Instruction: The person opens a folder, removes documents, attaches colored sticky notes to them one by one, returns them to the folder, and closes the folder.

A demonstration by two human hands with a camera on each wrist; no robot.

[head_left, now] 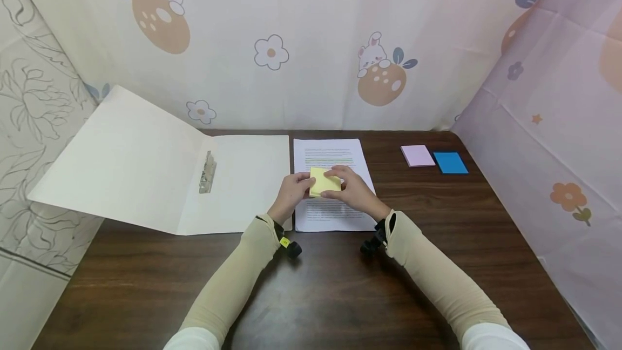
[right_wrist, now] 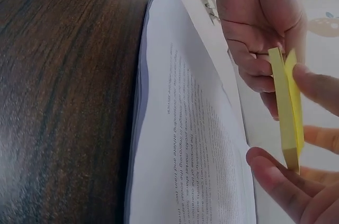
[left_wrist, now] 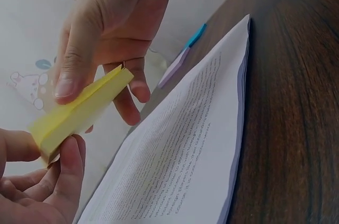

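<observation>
A yellow sticky note pad (head_left: 318,183) is held up above a stack of printed sheets (head_left: 335,219). My left hand (head_left: 291,193) pinches the pad at its left side between thumb and fingers. On the other side my right hand (head_left: 352,190) grips it, thumb at the near edge and a fingertip on the top face. In the right wrist view the yellow pad (right_wrist: 286,113) is seen edge-on, its top sheet parted slightly from the rest at one end. The left wrist view also shows the yellow pad (left_wrist: 85,107) between both hands.
An open white binder (head_left: 243,177) lies left of the printed sheets, its cover raised toward the wall, with a metal clip (head_left: 207,173) inside. At the back right of the dark wooden table (head_left: 330,296) lie a pink sticky pad (head_left: 418,156) and a blue one (head_left: 451,162).
</observation>
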